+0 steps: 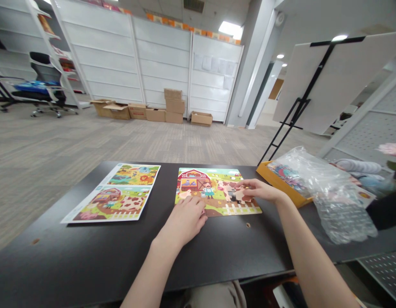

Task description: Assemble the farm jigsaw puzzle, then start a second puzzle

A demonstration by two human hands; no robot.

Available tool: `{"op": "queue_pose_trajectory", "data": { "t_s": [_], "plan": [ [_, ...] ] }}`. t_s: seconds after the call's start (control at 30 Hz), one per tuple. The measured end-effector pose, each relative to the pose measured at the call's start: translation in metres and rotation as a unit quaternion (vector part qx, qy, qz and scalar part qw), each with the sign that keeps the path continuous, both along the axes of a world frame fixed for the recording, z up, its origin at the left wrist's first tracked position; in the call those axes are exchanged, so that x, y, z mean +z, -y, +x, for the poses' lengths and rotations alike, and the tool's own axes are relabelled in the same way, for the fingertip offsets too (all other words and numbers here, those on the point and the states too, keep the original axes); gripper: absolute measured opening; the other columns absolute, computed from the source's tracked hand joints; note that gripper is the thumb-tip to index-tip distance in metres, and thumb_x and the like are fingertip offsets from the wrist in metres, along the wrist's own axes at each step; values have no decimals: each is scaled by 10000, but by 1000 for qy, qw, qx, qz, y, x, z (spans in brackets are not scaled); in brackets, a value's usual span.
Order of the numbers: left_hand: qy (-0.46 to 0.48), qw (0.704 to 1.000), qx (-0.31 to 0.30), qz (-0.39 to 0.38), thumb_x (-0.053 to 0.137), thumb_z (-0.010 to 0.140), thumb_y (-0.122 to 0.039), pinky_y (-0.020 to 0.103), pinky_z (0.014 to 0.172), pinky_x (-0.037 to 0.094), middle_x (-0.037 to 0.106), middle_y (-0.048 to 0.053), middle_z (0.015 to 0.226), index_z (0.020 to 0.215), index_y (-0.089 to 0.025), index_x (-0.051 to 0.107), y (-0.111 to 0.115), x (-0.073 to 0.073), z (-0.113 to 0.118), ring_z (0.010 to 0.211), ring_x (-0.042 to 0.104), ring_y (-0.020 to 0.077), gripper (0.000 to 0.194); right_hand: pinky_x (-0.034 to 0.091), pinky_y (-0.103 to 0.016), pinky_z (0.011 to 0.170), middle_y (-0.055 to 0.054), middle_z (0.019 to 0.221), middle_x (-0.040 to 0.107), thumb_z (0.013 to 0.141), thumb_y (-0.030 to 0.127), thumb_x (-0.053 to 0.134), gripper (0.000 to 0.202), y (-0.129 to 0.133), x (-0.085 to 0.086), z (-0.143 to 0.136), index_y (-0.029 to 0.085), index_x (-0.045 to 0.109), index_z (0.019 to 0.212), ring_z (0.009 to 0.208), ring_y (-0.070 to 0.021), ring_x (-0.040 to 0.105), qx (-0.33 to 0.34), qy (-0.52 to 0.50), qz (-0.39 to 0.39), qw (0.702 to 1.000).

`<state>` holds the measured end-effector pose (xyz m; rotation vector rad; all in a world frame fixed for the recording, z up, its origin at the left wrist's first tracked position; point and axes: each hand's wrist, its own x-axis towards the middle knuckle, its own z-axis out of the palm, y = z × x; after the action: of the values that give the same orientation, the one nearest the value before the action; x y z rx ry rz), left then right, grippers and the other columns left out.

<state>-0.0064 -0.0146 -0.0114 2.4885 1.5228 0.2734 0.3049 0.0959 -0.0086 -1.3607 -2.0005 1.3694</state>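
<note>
Saw a farm picture board (217,206) at centre of the frame, partly beneath both hands, saw the left hand (189,217) loosely curled over its lower left edge, the right hand (259,189) arched over its right part, could not tell either's grip, noticed a printed sheet (116,192) at left

Black tabletop (120,261) with a colorful farm-scene board (218,208) lying flat. Left of the board, a glossy sheet (120,188) shows two animal pictures. Right of the board, crumpled clear plastic (342,209) partly covers a yellow box (265,171).
</note>
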Motion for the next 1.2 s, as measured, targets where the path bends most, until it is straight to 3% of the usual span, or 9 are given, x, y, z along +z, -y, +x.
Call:
{"op": "queue_pose_trajectory", "data": {
  "t_s": [0.13, 0.33, 0.47, 0.6, 0.77, 0.93, 1.07, 1.2],
  "plan": [
    [1, 1000, 1, 1, 535, 966, -278, 410, 1005, 483, 672, 102, 1184, 1011, -182, 651, 0, 0, 0, 1157, 598, 274, 157, 510, -255, 613, 1, 812, 653, 717, 369, 795, 296, 2, 0, -4, 191, 620, 875, 667, -143, 643, -23, -36, -10, 999],
    [3, 1000, 0, -2, 530, 966, -279, 416, 1017, 478, 671, 105, 1193, 1007, -182, 654, 1, 0, -1, 1165, 592, 273, 163, 484, -239, 552, -19, 847, 663, 736, 425, 781, 424, -2, -4, -4, 201, 695, 1085, 661, -140, 623, -47, -49, 8, 998],
    [5, 1000, 0, 1, 524, 964, -280, 419, 1014, 477, 672, 104, 1186, 995, -188, 655, 1, 0, -1, 1158, 595, 273, 163, 477, -266, 577, -36, 793, 671, 705, 495, 806, 399, -6, -8, -3, 170, 692, 908, 669, -160, 620, -95, -49, 50, 993],
    [6, 1000, 4, -1, 520, 963, -281, 415, 991, 489, 670, 103, 1183, 1007, -191, 651, 1, 0, -1, 1148, 600, 277, 165, 482, -274, 596, -30, 774, 667, 706, 542, 790, 421, -8, -9, -2, 183, 626, 853, 691, -175, 630, -85, -45, 69, 993],
    [9, 1000, 2, -2, 532, 958, -279, 416, 1005, 481, 672, 106, 1184, 1002, -187, 654, 1, -1, -1, 1153, 597, 273, 159, 454, -234, 525, 5, 780, 629, 739, 470, 771, 512, -6, -7, -2, 195, 651, 1154, 585, -106, 562, -88, -45, 60, 993],
    [9, 1000, 2, -1, 538, 958, -287, 411, 1005, 481, 672, 102, 1178, 1006, -185, 655, 1, -1, 0, 1158, 594, 272, 163, 551, -273, 613, -32, 826, 665, 725, 452, 797, 439, -4, -6, -4, 171, 686, 1044, 643, -136, 647, -102, -57, 15, 993],
    [6, 1000, 2, 0, 533, 962, -291, 409, 1002, 480, 673, 99, 1170, 1015, -184, 652, 1, -2, 0, 1155, 595, 273, 169, 558, -264, 573, 13, 783, 627, 712, 422, 823, 568, -4, -7, -3, 211, 636, 1205, 600, -135, 664, -104, -55, 1, 993],
    [4, 1000, 3, -2, 516, 968, -291, 402, 992, 483, 670, 99, 1181, 1007, -191, 650, 0, -2, -1, 1146, 597, 270, 172, 559, -253, 548, -8, 818, 658, 692, 502, 846, 485, -6, -13, -1, 192, 654, 1012, 597, -132, 666, -91, -35, 3, 995]
  ]
}}
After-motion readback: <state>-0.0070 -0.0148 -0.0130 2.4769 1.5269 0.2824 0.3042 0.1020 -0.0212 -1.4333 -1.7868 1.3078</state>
